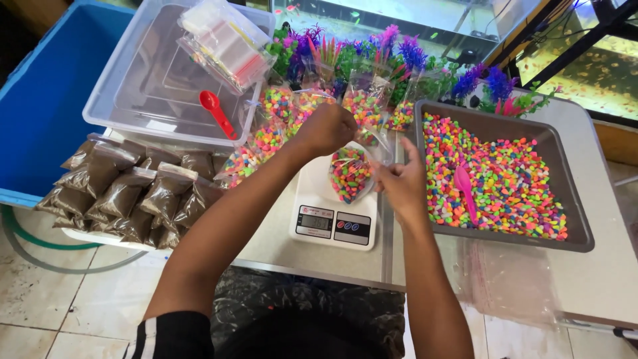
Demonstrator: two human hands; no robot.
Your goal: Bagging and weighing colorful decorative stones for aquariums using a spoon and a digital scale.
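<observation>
Left hand (327,127) is closed in a fist, pinching the upper left edge of a clear bag of coloured gravel (350,174). The bag sits on a white kitchen scale (332,223), roughly mid-table. Right hand (401,183) grips the bag's right edge, thumb and fingers pinched, index finger raised.

Far left: blue bin (40,113). Next, a clear plastic tub (143,86) with a red scoop (217,113) resting on its front rim and a stack of empty zip bags (222,43) on its far rim. In front of the tub, packed bags of brown sand (129,196) lie in rows. Filled gravel bags (279,123) stand behind the scale, before plastic aquarium plants (372,53). Right: grey tray (578,219) holding loose multicoloured gravel, with a pink scoop (465,189) lying in it.
</observation>
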